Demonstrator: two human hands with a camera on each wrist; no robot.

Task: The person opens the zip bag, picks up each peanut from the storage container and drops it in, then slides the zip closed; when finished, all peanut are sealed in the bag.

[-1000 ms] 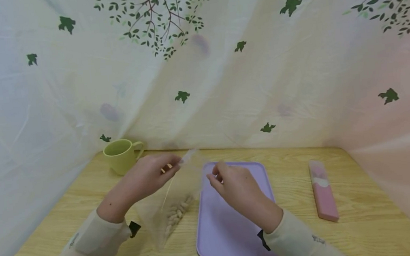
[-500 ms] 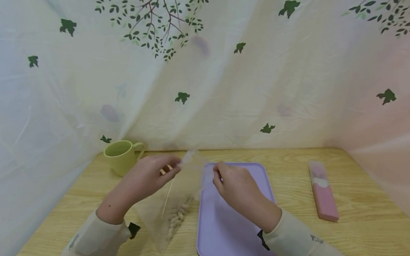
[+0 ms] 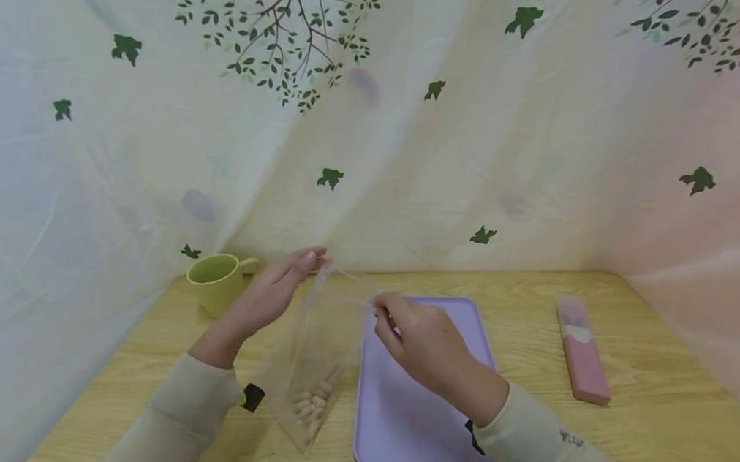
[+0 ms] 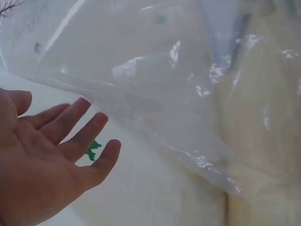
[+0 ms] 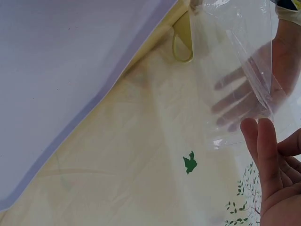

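Note:
A clear plastic bag (image 3: 335, 326) hangs between my hands in the head view, with several pale tan, peanut-like pieces (image 3: 311, 406) gathered in its lower corner. My left hand (image 3: 269, 291) is at the upper left of the bag. Its fingers are loosely spread in the left wrist view, fingertips (image 4: 101, 117) right at the bag's edge. With thumb and fingers, my right hand (image 3: 429, 339) pinches the opposite side of the bag's mouth, above the lilac tray (image 3: 420, 421). Through the film, the right wrist view shows the left fingers behind the bag (image 5: 230, 42).
A yellow-green mug (image 3: 216, 285) stands at the back left of the wooden table (image 3: 525, 423). On the right lies a narrow pink case (image 3: 587, 366) with a clear end. A pale curtain (image 3: 405, 184) with leaf prints hangs behind and around the table.
My left hand has risen and turned, its fingers loosening from the bag's edge. The bag's mouth is spread wider and its pieces have bunched together. My right hand has shifted slightly left.

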